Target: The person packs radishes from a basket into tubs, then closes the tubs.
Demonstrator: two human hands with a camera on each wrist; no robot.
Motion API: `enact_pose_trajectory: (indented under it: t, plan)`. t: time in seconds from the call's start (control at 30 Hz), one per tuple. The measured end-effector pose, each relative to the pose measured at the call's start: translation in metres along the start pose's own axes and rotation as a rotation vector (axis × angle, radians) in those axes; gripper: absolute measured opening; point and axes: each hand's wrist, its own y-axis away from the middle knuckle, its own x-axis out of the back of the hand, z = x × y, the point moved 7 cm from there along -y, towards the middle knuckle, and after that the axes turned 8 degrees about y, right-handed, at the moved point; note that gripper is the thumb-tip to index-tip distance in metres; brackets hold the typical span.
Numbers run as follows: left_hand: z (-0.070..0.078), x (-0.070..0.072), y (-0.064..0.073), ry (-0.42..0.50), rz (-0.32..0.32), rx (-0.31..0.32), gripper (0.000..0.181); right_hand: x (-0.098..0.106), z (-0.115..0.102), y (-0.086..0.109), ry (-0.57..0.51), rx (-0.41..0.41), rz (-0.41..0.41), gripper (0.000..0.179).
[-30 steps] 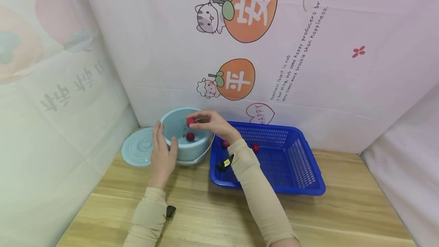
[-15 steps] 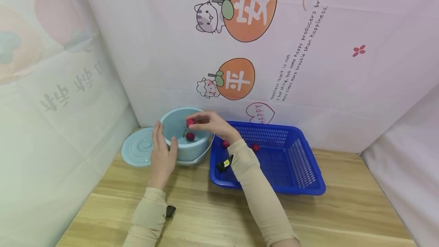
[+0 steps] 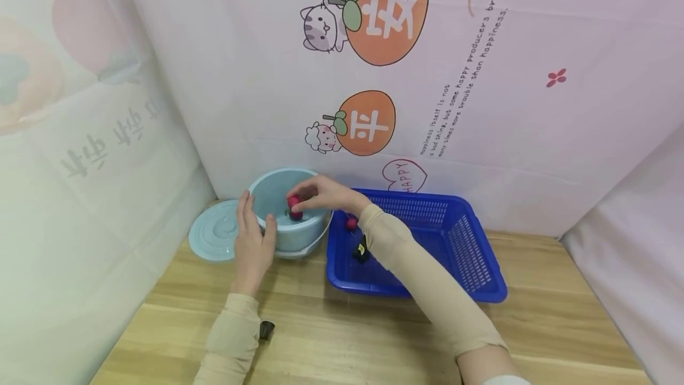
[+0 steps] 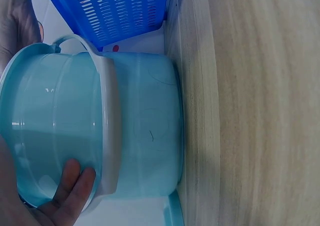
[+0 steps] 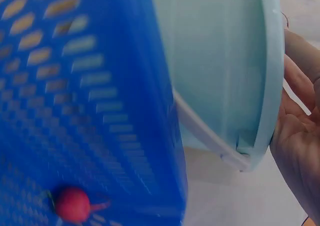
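In the head view, my right hand (image 3: 323,193) reaches over the light-blue bucket (image 3: 299,237) and pinches a red radish (image 3: 293,201) between thumb and fingers. Just below it a second, darker radish (image 3: 295,215) lies inside the bucket. My left hand (image 3: 253,248) rests against the bucket's left side, thumb toward the front, fingers fairly straight; the left wrist view shows its fingertips (image 4: 82,181) on the outer wall. Another radish (image 5: 73,204), with root and green stem, is in the blue basket (image 3: 499,293) to the right. My right forearm hides part of the basket.
A round light-blue lid (image 3: 214,230) lies left of the bucket on the wooden table (image 3: 320,337). The bucket's pale handle (image 4: 111,126) hangs down its side. Printed cloth (image 3: 267,106) stands right behind bucket and basket, and more hangs on both sides.
My right hand has lowered the pinched radish deeper into the bucket, close to the other one. My right forearm has swung right, covering a radish seen earlier in the basket. My left hand stays put.
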Motion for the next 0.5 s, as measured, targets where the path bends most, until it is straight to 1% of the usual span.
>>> enact_pose_trajectory:
  t: [0.2,0.33,0.5]
  plan:
    - [0.0,0.0,-0.002,-0.007,0.001,-0.009,0.068,-0.001,-0.003,-0.007,0.078,-0.03,-0.087,0.035]
    - [0.0,0.0,-0.003,-0.009,0.005,-0.011,0.068,-0.003,-0.005,-0.011,0.134,-0.026,-0.13,0.035]
    - [0.0,0.0,-0.003,-0.005,-0.001,-0.008,0.068,-0.006,-0.006,-0.013,0.172,-0.022,-0.154,0.034]
